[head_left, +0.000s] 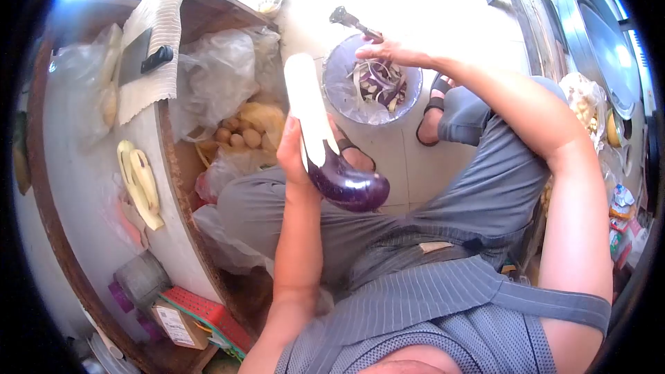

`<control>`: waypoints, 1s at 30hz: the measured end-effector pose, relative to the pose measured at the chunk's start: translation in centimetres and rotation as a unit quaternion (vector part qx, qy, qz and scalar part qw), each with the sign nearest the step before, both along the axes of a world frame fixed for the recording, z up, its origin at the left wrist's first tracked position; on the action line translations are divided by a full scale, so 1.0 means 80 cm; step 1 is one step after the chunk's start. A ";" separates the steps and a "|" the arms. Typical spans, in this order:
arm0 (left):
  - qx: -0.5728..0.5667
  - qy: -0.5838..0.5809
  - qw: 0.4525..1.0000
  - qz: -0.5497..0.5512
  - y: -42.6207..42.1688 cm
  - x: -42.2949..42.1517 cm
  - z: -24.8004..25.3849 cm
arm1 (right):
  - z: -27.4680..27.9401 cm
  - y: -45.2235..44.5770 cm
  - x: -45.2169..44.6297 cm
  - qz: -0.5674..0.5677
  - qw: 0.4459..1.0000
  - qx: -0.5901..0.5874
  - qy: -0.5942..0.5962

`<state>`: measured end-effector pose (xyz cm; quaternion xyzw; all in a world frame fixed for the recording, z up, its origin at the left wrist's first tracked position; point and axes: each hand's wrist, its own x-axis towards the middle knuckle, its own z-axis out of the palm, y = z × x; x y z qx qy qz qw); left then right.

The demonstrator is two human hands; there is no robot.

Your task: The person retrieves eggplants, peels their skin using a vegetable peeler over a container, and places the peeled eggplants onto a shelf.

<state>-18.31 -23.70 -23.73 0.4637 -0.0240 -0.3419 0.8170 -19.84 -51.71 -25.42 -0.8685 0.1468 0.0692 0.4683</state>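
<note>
Purple-and-white eggplant (315, 125) in left hand (294, 152), grip closed round middle; long axis slanting, peeled end forward, purple end rearward. Right hand (391, 53), clasping peeler (354, 23), ahead-right of that grip, nearer peeled end.

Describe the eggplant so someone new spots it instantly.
Find the grey trousers, then the round bin beyond them. Left of the bin, the left hand holds the eggplant. Its upper part is peeled white, its lower end glossy purple, unlike the pale pieces at far left.

Peelings (377, 90) lie in the bin (335, 97), right of the table (77, 145).
</note>
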 end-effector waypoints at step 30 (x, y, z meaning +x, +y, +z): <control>0.278 -0.729 0.617 0.103 -0.018 0.015 0.032 | 0.142 0.051 -0.036 0.060 0.905 0.365 0.210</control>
